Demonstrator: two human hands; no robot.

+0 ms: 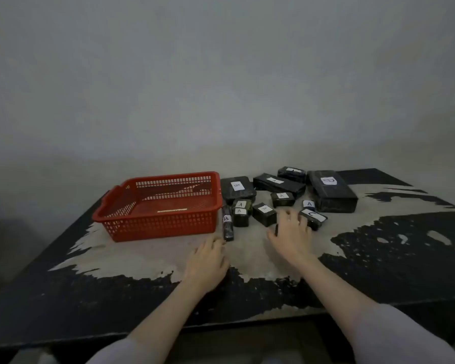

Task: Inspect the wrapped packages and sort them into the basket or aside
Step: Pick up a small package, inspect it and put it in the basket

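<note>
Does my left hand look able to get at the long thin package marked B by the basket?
Probably yes: the left hand lies just short of the B package, with nothing between them.

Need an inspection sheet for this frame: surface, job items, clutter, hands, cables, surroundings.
Surface: dark table, top layer worn off in a pale patch across the middle.
Job's things: red basket, no packages inside; black wrapped packages beside it with letter labels, among them the large D package, flat B package, thin B package, C package.
Clutter: nothing seen.
Hands: left hand resting by the thin B package; right hand, fingers reaching the C package.
Cables: nothing seen.
Surroundings: plain grey wall.
</note>
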